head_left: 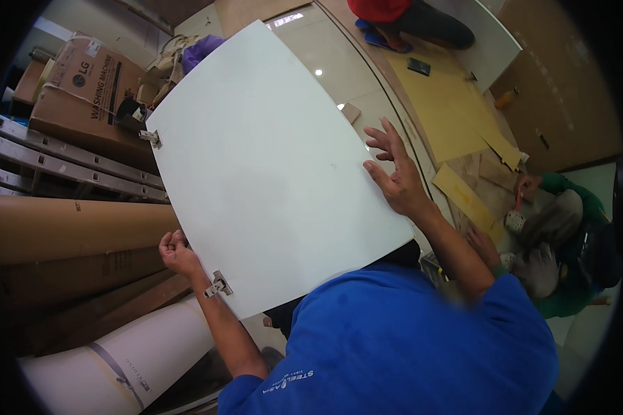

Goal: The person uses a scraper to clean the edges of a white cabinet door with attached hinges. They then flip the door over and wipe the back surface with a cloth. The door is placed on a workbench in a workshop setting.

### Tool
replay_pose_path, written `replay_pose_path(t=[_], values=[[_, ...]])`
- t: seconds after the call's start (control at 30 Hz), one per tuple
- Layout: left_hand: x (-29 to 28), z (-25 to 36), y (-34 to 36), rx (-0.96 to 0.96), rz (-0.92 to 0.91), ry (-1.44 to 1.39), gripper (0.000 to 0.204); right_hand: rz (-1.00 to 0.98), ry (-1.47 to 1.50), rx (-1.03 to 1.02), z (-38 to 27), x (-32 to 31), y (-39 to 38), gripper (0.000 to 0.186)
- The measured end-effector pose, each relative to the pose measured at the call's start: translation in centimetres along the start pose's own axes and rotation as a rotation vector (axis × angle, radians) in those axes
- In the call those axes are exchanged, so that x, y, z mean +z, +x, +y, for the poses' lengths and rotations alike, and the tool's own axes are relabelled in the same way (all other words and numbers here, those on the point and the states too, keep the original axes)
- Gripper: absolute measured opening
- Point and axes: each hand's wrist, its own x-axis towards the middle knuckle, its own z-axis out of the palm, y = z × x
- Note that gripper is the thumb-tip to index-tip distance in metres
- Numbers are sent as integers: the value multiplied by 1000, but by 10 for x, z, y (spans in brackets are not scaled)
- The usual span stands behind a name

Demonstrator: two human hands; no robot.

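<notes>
A person in a blue shirt holds a white cabinet door panel (270, 173) up in front of them. The left hand (176, 252) is curled tight around its left edge just above a metal hinge (218, 285), while the right hand (394, 173) lies flat with fingers spread on its right edge.

A large white rectangular panel (270, 166), smooth and plain, fills the middle of the view, tilted with its far corner leaning left; two small metal hinges (218, 285) sit on its left edge, one near, one far.
</notes>
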Motion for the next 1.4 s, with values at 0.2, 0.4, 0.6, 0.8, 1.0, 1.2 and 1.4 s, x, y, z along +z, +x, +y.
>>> replay_pose_path(t=[0.2,0.4,0.6,0.8,1.0,1.2,1.4], values=[[-3,3,0,47,-47,-38,12,-14,54,2,4,0,1,90],[0,12,3,197,-110,244,18,13,2,8,0,-1,-1,84],[16,32,-3,242,-241,440,36,13,-84,-27,-8,-4,-3,79],[19,37,-5,236,-322,468,43,-5,-295,-156,-16,-6,-1,73],[14,40,-7,216,-311,427,37,-192,-647,-164,-26,-12,3,73],[15,49,-15,358,-172,554,27,-293,-848,-184,-29,-6,11,74],[14,52,-19,466,-103,540,16,-353,-929,-157,-36,4,56,72]])
